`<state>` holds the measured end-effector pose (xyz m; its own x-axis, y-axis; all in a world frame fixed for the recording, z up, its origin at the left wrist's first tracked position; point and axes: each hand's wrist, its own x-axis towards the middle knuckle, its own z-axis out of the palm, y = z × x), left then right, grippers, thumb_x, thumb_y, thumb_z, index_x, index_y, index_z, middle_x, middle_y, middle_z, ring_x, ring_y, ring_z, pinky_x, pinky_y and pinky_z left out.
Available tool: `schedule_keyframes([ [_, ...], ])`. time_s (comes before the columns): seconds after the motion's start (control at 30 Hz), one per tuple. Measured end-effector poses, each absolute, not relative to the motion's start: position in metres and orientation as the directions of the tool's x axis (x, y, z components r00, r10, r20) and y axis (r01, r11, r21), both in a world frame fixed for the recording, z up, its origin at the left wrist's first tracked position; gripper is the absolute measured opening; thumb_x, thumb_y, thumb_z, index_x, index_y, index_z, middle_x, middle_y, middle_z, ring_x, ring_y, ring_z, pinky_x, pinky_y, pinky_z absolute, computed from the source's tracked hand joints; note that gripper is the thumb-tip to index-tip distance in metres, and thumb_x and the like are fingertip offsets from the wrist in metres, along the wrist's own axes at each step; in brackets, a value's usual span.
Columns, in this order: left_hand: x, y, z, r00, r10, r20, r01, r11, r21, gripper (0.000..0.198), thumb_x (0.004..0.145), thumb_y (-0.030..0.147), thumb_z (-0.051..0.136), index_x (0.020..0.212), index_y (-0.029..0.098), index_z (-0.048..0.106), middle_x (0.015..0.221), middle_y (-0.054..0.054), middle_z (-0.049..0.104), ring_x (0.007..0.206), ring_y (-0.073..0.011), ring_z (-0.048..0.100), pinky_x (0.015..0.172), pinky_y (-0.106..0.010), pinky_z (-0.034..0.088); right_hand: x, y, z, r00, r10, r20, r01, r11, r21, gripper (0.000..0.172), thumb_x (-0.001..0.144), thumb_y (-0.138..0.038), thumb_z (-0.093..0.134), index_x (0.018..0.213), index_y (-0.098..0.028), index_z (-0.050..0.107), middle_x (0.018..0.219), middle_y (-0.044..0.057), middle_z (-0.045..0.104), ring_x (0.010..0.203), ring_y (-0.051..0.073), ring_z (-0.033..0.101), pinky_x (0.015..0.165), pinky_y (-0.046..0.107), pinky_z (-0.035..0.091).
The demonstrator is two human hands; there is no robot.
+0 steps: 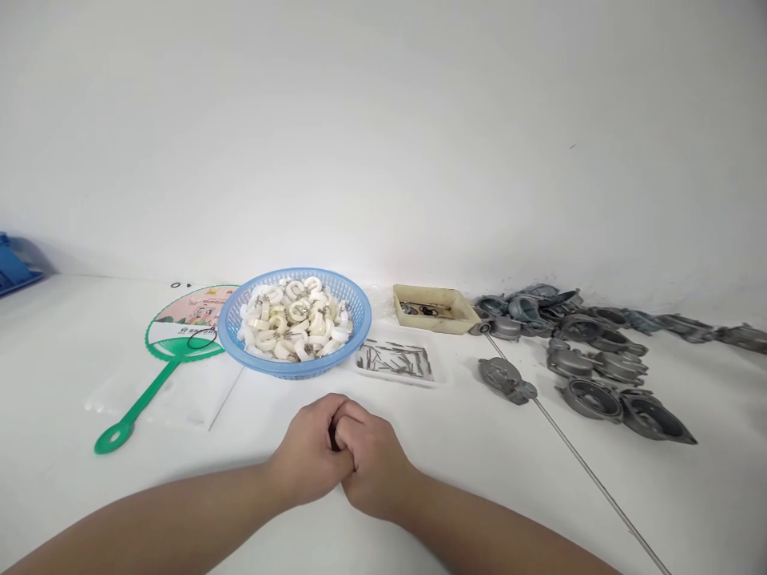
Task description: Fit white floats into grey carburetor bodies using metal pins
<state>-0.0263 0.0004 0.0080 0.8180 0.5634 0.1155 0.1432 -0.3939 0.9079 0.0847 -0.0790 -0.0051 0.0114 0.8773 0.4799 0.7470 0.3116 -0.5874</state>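
Observation:
My left hand (308, 455) and my right hand (376, 459) are clasped together low in the middle of the view, above the white table (479, 519). Both are closed, with fingers wrapped against each other; no object shows between them, though the palms are hidden. Just beyond them stands a blue plastic basket (293, 370) heaped with white, C-shaped plastic parts (300, 319). Beside it on the right, a shallow clear tray (442, 375) holds many thin metal pins (395, 359). Behind that tray is a cream plastic box (435, 323) with small dark pieces inside.
Grey metal castings (575, 363) lie piled at the right, with one casting (506, 378) apart from them. A long thin metal rod (599, 483) runs toward the front right. At left, a green-handled fan (147, 395) overlaps a plastic bag (185, 399). A blue bin (15, 267) stands far left.

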Motion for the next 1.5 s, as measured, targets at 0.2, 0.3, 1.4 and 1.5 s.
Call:
schedule_keyframes([
  [0.2,-0.026,0.0,0.006,0.822,0.559,0.109,0.144,-0.389,0.91,0.035,0.054,0.004,0.048,0.085,0.021,0.056,0.077,0.003,0.062,0.072,-0.0167,0.057,0.061,-0.026,0.043,0.085,-0.08,-0.006,0.007,0.871,0.492,0.736,0.329,-0.592,0.018,0.049,-0.011,0.044,0.062,-0.019,0.034,0.07,-0.002,0.048,0.058,0.011,0.044,0.048,0.021,0.027],
  [0.3,-0.026,0.0,0.005,0.822,0.561,0.1,0.156,-0.39,0.907,0.038,0.052,0.003,0.046,0.084,0.02,0.056,0.076,0.003,0.062,0.072,-0.0169,0.057,0.06,-0.026,0.042,0.086,-0.079,-0.009,-0.001,0.88,0.475,0.725,0.327,-0.606,0.014,0.05,-0.011,0.046,0.06,-0.018,0.04,0.073,-0.002,0.051,0.061,0.011,0.049,0.049,0.02,0.031],
  [1.4,-0.026,0.0,0.005,0.823,0.559,0.1,0.072,-0.277,0.958,0.039,0.054,-0.001,0.037,0.081,0.019,0.057,0.074,0.003,0.064,0.074,-0.0156,0.059,0.062,-0.025,0.046,0.081,-0.083,-0.002,-0.012,0.885,0.466,0.822,0.274,-0.5,0.016,0.059,-0.015,0.047,0.075,-0.019,0.051,0.079,0.002,0.055,0.062,0.013,0.051,0.051,0.024,0.04],
  [1.5,-0.027,0.0,0.005,0.827,0.555,0.088,0.114,-0.32,0.941,0.04,0.051,-0.001,0.04,0.082,0.019,0.056,0.075,0.003,0.064,0.075,-0.0165,0.059,0.063,-0.025,0.045,0.081,-0.082,-0.008,0.001,0.891,0.454,0.832,0.251,-0.494,0.01,0.054,-0.017,0.047,0.064,-0.019,0.046,0.071,0.0,0.053,0.057,0.012,0.05,0.046,0.022,0.036],
])
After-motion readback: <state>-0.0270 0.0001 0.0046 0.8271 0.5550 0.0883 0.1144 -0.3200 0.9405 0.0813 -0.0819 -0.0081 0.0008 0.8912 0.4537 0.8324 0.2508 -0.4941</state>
